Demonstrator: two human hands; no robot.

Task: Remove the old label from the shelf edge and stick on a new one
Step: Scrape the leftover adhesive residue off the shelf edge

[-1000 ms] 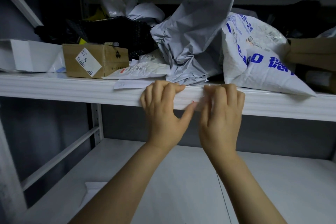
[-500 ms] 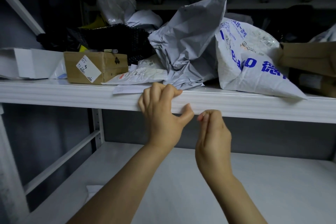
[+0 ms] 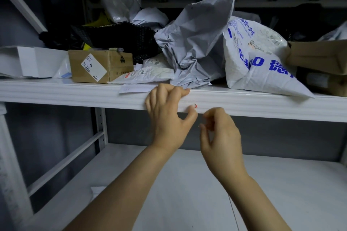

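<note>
Two hands are in view, one on the shelf and one off it. The left hand [image 3: 167,118], at the centre of the frame, has its fingers hooked over the top of the white shelf edge [image 3: 75,97] and its thumb [image 3: 190,114] set against the front face. Just above the thumb tip, stuck on that face, is one small white label scrap [image 3: 194,106] with a red mark. The right hand [image 3: 220,135] hangs just below the edge, right of centre. Its fingers are curled and the thumb and forefinger are drawn close. It is blurred, so I cannot tell whether they pinch anything.

On the shelf top there are:
- one white box [image 3: 18,62] at the far left;
- one cardboard box [image 3: 116,65] with a white sticker;
- one black bag [image 3: 120,35] behind it;
- one flat mailer [image 3: 150,75];
- one paper slip [image 3: 133,88] lying at the edge just left of the left hand;
- one large grey mailer bag [image 3: 195,43];
- one white bag [image 3: 259,65] with blue print;
- one brown carton [image 3: 319,54] at the right edge of the frame.

One lower shelf [image 3: 281,184] fills the bottom of the frame.

A second ago both hands gripped the edge side by side and covered this spot. Half a second ago the right hand had dropped off, and now it is lower and further right. The left hand keeps its hold, and the scrap now shows.
</note>
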